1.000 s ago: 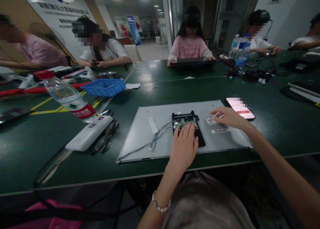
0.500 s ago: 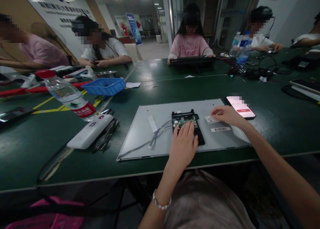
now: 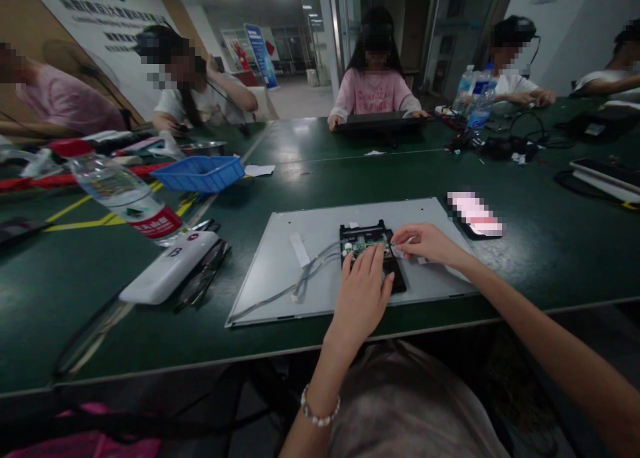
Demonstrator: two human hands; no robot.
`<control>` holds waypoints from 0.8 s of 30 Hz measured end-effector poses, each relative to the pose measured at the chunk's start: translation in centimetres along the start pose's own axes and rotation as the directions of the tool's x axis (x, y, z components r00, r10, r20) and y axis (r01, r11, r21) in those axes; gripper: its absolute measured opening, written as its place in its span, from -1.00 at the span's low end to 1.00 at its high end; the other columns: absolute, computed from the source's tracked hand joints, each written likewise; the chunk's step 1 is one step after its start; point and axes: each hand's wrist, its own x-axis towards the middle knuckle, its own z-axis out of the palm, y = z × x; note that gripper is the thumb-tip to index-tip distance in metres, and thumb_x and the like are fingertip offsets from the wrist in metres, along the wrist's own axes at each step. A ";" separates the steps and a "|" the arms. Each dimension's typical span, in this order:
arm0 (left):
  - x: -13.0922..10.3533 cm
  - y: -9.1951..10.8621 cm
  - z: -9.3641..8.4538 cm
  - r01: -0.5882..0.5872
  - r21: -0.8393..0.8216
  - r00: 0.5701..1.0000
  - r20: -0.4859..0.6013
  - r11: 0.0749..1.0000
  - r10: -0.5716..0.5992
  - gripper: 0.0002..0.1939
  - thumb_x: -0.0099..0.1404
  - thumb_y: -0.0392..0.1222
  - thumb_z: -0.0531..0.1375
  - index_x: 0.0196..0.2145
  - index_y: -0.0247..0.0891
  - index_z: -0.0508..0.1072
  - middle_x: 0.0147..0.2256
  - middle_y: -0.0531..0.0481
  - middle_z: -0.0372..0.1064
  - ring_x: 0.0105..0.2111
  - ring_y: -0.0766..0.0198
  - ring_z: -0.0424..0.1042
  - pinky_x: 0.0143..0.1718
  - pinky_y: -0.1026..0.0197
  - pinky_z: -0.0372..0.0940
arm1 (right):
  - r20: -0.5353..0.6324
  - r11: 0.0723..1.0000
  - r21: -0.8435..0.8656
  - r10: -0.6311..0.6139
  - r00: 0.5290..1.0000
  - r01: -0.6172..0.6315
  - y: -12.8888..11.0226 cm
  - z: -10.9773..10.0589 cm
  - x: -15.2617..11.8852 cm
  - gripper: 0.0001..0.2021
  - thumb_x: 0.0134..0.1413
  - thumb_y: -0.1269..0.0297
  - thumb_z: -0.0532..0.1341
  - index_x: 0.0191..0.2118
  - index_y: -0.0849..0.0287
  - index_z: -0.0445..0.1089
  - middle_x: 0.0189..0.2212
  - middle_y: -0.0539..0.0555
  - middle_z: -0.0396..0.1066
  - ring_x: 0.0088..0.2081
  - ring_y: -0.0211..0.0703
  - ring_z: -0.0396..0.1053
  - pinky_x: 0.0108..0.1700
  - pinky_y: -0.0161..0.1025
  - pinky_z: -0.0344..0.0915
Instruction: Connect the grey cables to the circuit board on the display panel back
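A flat silvery-grey panel (image 3: 275,258) lies on the table in front of me. On its middle rests a black plastic bracket (image 3: 399,277) with a green circuit board (image 3: 359,247) in it. My left hand (image 3: 361,295) lies over the bracket and board, its fingers stretched out and slightly apart. At the bracket's right edge, my right hand (image 3: 423,241) has thumb and fingertips pinched together; what is between them is too small to make out. Thin grey cables (image 3: 297,281) run from the board across the panel's left part, beside a white strip (image 3: 300,250).
A phone (image 3: 474,215) lies right of the panel. To the left are a white power bank (image 3: 170,268), glasses (image 3: 205,278), a water bottle (image 3: 130,195) and a blue tray (image 3: 200,173). Several people sit around the green table (image 3: 300,185).
My right hand has moved left, from the label on the panel to the bracket's right edge. My left hand stays on the bracket. The view has shifted slightly.
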 end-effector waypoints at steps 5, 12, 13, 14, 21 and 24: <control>0.5 1.0 -0.1 0.011 0.078 1.000 -0.009 0.997 -0.010 -0.45 0.40 0.07 -0.04 0.27 -0.13 0.04 0.15 -0.20 0.19 0.16 0.03 0.18 0.20 -0.20 -0.02 | -0.036 1.000 -0.009 0.012 0.999 -0.013 0.2 0.4 -0.3 -0.80 -0.05 0.24 0.22 -0.27 0.19 0.40 -0.36 0.05 0.48 -0.52 -0.27 0.40 -0.53 -0.36 0.27; 0.9 1.6 0.3 0.029 0.117 0.999 -0.018 0.993 -0.027 -0.53 0.36 0.08 0.02 0.14 -0.14 0.26 0.10 -0.26 0.20 0.12 -0.05 0.20 0.16 -0.20 0.04 | -0.067 1.000 -0.029 0.009 0.998 -0.011 0.5 0.7 -0.3 -0.81 -0.05 0.21 0.23 -0.29 0.16 0.41 -0.42 0.04 0.48 -0.51 -0.23 0.43 -0.57 -0.36 0.24; 0.9 1.6 0.3 0.028 0.112 0.999 -0.022 0.993 -0.025 -0.54 0.36 0.08 0.02 0.14 -0.14 0.26 0.10 -0.25 0.21 0.11 -0.05 0.21 0.15 -0.20 0.05 | -0.066 0.999 -0.045 0.008 0.998 -0.011 0.3 0.7 -0.3 -0.81 -0.04 0.21 0.23 -0.28 0.17 0.41 -0.42 0.04 0.48 -0.51 -0.22 0.44 -0.57 -0.36 0.23; 0.9 1.5 0.2 0.027 0.107 0.999 -0.024 0.994 -0.024 -0.54 0.36 0.07 0.02 0.13 -0.13 0.26 0.09 -0.24 0.21 0.11 -0.05 0.21 0.15 -0.19 0.06 | -0.066 0.998 -0.061 0.007 0.998 -0.011 0.2 0.7 -0.5 -0.81 -0.03 0.22 0.22 -0.26 0.17 0.41 -0.43 0.03 0.48 -0.50 -0.22 0.44 -0.56 -0.36 0.24; 0.8 1.4 0.1 0.022 0.083 1.000 -0.023 0.996 -0.021 -0.55 0.37 0.06 0.01 0.13 -0.15 0.27 0.10 -0.24 0.18 0.12 -0.04 0.19 0.16 -0.17 0.05 | -0.122 0.960 -0.271 -0.107 0.987 0.071 -0.2 0.6 -1.7 -0.88 0.05 0.29 0.19 -0.29 0.15 0.44 -0.29 0.04 0.48 -0.55 -0.32 0.37 -0.41 -0.29 0.30; 0.7 1.3 0.2 0.012 0.073 0.999 -0.033 0.997 -0.009 -0.56 0.37 0.04 0.00 0.13 -0.15 0.26 0.12 -0.24 0.16 0.14 -0.03 0.16 0.18 -0.17 0.02 | -0.115 0.919 -0.373 -0.181 0.977 0.126 -0.4 0.6 -2.2 -0.88 0.08 0.33 0.17 -0.29 0.13 0.45 -0.27 0.04 0.48 -0.49 -0.29 0.37 -0.31 -0.26 0.31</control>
